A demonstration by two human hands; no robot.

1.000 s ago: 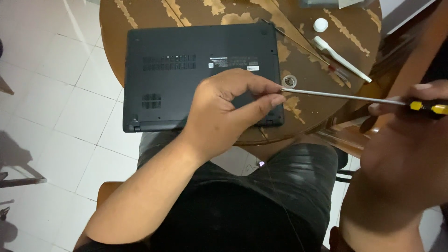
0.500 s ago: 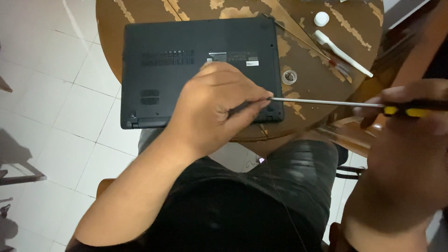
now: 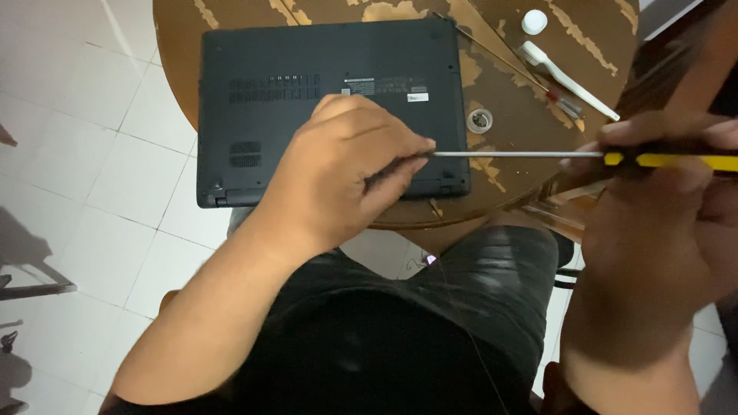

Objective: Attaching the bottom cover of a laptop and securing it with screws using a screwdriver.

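A black laptop [image 3: 307, 84] lies underside up on the round desk [image 3: 538, 69], a small white label [image 3: 417, 97] near its far edge. The left hand [image 3: 346, 173] pinches the metal shaft of a screwdriver [image 3: 523, 154]; the right hand [image 3: 661, 207] is clamped on its yellow handle.

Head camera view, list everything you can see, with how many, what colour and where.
laptop: one, black, upside down on the table, under the left hand
table: one, round, brown wood with worn pale patches, top of the view
screwdriver: one, silver shaft with yellow and black handle, level across the laptop's near right corner
small round dish: one, clear, on the table just right of the laptop
toothbrush: one, white, on the table at upper right
cap: one, white, beside the toothbrush head
floor tiles: white, left
left hand: pinching the shaft tip over the laptop
right hand: gripping the handle, at right
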